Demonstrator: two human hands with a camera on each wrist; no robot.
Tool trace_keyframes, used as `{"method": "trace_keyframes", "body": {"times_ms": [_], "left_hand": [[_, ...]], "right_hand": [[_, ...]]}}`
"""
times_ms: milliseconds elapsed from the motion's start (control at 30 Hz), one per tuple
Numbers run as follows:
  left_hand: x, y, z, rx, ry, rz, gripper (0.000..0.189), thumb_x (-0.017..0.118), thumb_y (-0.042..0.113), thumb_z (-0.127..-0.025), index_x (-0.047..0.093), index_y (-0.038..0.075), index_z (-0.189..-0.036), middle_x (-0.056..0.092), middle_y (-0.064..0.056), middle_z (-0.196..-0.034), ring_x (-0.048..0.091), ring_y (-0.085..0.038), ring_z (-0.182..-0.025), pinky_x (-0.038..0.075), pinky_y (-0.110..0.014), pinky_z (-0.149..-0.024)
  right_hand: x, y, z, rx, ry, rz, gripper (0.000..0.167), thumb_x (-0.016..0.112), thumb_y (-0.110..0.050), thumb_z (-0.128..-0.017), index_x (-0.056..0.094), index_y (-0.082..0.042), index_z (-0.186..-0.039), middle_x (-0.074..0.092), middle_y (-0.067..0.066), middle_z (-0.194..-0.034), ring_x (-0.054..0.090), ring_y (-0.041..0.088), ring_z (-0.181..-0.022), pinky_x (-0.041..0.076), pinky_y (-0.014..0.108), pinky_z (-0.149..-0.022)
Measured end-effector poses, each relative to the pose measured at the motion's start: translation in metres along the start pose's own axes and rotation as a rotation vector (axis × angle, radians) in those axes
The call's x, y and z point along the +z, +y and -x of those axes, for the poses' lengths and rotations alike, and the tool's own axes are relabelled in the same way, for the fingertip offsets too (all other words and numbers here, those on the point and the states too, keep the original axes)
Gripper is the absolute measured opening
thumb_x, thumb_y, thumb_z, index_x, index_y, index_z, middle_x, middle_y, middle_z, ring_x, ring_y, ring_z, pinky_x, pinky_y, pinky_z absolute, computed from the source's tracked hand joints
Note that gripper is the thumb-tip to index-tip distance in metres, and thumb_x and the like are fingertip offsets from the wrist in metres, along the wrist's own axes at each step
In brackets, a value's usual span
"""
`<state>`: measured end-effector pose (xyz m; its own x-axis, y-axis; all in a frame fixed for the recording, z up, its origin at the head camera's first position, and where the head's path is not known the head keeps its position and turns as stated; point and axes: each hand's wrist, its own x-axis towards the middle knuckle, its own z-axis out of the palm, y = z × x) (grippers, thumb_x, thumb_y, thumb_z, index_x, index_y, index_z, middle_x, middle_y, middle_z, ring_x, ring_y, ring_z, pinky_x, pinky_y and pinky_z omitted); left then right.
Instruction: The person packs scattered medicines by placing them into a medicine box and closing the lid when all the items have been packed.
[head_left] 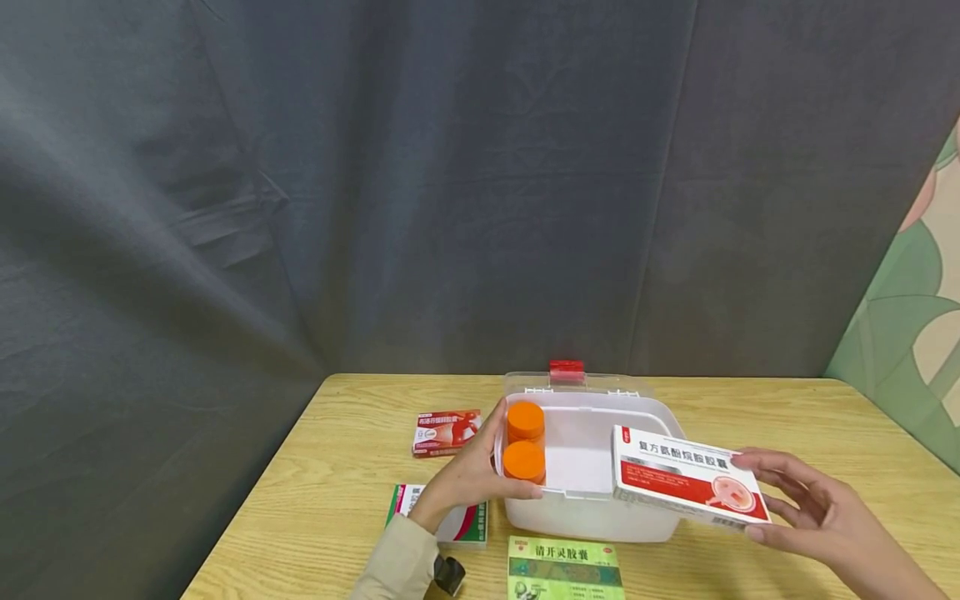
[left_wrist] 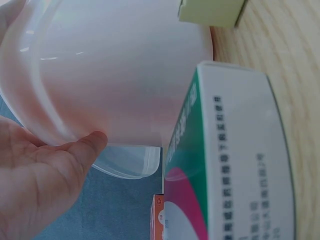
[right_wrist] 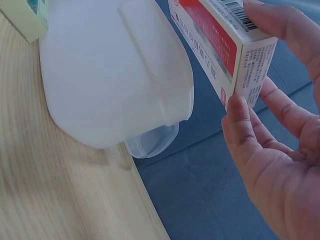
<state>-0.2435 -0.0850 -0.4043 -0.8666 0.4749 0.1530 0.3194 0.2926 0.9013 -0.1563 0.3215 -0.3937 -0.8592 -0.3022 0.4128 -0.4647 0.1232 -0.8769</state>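
My right hand (head_left: 813, 504) pinches the right end of a white-and-red medicine box (head_left: 686, 475) between thumb and fingers. The medicine box is tilted over the right part of an open translucent plastic storage box (head_left: 592, 518). On the storage box's left side, my left hand (head_left: 474, 468) holds the rim, thumb along the front edge. Inside, at the left, stand two bottles with orange caps (head_left: 524, 461), one behind the other. The left wrist view shows fingers (left_wrist: 92, 145) against the storage box's wall. In the right wrist view the medicine box (right_wrist: 215, 47) is beside the storage box.
A red medicine box (head_left: 446, 432) lies left of the storage box. Nearer, a green-and-white medicine box (head_left: 476, 525) is partly hidden by my left hand. A yellow-green medicine box (head_left: 566, 569) lies in front. Behind, the storage box's clear lid (head_left: 600, 382) hangs open; a dark curtain (head_left: 480, 183) backs the table.
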Motion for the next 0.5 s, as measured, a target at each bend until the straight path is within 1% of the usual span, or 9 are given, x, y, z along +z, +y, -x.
{"method": "trace_keyframes", "body": {"times_ms": [33,100,167,333,400,500], "left_hand": [[0.000,0.000,0.000,0.000,-0.001,0.001,0.120,0.085,0.037,-0.072,0.001,0.025,-0.157,0.013,0.002,-0.160,0.021,-0.024,-0.142,0.022,-0.060,-0.109],[0.000,0.000,0.000,0.000,-0.004,0.005,0.120,0.085,0.038,-0.072,0.001,0.025,-0.157,0.012,0.002,-0.160,0.021,-0.024,-0.142,0.022,-0.060,-0.109],[0.000,0.001,0.000,0.003,-0.006,0.004,0.121,0.086,0.038,-0.072,0.001,0.025,-0.157,0.012,0.002,-0.160,0.020,-0.023,-0.143,0.021,-0.058,-0.110],[0.000,0.000,0.000,0.006,-0.006,0.001,0.122,0.086,0.039,-0.071,0.001,0.025,-0.157,0.012,0.002,-0.160,0.020,-0.023,-0.143,0.022,-0.057,-0.110],[0.000,0.001,0.000,0.001,-0.007,0.007,0.121,0.086,0.038,-0.072,0.001,0.025,-0.157,0.012,0.003,-0.160,0.020,-0.023,-0.142,0.022,-0.058,-0.110],[0.000,0.001,0.000,-0.011,-0.006,0.008,0.120,0.085,0.038,-0.072,0.001,0.026,-0.157,0.012,0.003,-0.160,0.021,-0.024,-0.142,0.023,-0.059,-0.109]], "right_hand": [[0.001,-0.001,-0.001,-0.009,0.004,0.004,0.064,0.061,0.028,-0.075,0.051,0.002,-0.133,0.051,0.001,-0.135,0.056,0.008,-0.112,0.050,0.021,-0.086],[0.003,-0.003,-0.004,0.000,0.013,0.026,0.062,0.063,0.026,-0.076,0.051,0.004,-0.132,0.051,0.001,-0.134,0.056,0.007,-0.112,0.050,0.021,-0.087],[0.004,-0.004,-0.007,-0.006,0.001,0.013,0.062,0.062,0.027,-0.076,0.049,0.006,-0.133,0.051,0.002,-0.135,0.056,0.008,-0.114,0.051,0.022,-0.087],[0.006,-0.007,-0.017,-0.015,-0.022,0.009,0.062,0.062,0.025,-0.077,0.048,0.005,-0.134,0.051,0.002,-0.136,0.054,0.008,-0.116,0.051,0.023,-0.086],[0.007,-0.009,-0.021,-0.006,-0.019,0.016,0.062,0.063,0.024,-0.078,0.049,0.003,-0.134,0.051,0.001,-0.136,0.054,0.007,-0.116,0.051,0.023,-0.085],[0.009,-0.011,-0.027,-0.015,-0.031,0.003,0.062,0.063,0.024,-0.078,0.049,0.002,-0.134,0.051,0.002,-0.137,0.054,0.008,-0.116,0.052,0.024,-0.085]]}}
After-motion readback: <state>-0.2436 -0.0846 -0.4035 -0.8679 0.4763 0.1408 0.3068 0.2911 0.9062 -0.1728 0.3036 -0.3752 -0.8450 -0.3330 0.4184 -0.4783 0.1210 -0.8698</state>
